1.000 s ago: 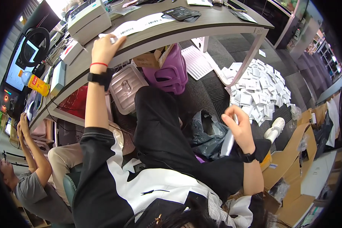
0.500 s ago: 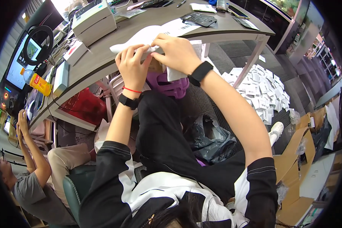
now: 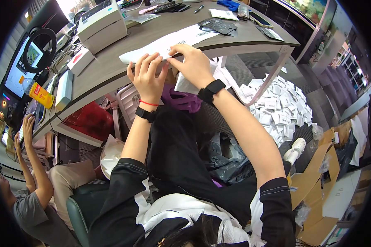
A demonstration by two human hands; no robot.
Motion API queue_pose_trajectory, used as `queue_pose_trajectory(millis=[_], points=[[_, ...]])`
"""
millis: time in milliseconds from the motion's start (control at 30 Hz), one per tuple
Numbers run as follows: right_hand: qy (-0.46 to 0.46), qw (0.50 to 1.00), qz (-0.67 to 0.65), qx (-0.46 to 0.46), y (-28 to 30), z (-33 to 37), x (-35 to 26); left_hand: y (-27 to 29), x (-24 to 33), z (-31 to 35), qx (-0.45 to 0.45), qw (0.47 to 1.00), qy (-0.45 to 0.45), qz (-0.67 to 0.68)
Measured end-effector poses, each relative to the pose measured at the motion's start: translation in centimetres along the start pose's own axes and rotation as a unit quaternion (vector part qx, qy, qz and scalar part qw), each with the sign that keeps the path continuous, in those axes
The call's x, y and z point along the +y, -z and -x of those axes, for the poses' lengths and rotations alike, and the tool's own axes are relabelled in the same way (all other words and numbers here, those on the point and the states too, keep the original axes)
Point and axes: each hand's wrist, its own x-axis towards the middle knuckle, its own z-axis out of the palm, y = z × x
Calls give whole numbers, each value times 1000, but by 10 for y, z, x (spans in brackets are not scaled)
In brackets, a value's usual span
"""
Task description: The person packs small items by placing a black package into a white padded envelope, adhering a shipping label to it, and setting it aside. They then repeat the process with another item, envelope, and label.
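A long white strip of barcode labels (image 3: 146, 50) lies on the desk and passes over its front edge. My right hand (image 3: 192, 68) pinches the strip at that edge between thumb and forefinger. White material (image 3: 187, 85) hangs below this hand, partly hidden by it. Just left of it, my left hand (image 3: 147, 80) has its fingers apart, with the tips close to the strip's near edge. Whether those tips touch it is hard to see.
A white label printer (image 3: 101, 26) stands at the back left, near an orange drink bottle (image 3: 42, 95). Black packets (image 3: 220, 26) and a phone (image 3: 260, 19) lie at the back right. Small white packets (image 3: 282, 107) are heaped on the floor. Another person (image 3: 37, 197) sits at left.
The strip, bulging up before, now lies flatter on the desk. My left hand has spread its fingers and drawn slightly away from my right hand.
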Motion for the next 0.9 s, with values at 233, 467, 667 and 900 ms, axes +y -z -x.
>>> queue_pose_trajectory(millis=[233, 467, 667, 900], points=[[-34, 998, -6, 51, -11, -1, -14, -14, -12, 10, 28, 999, -24, -2], [49, 994, 94, 30, -6, 0, -12, -15, -11, 8, 37, 999, -26, 9], [68, 987, 143, 22, -7, -6, -14, -14, -10, 8, 42, 999, -26, 7], [-4, 980, 201, 5, -1, -40, 1, -12, -11, 4, 47, 999, -21, 7]])
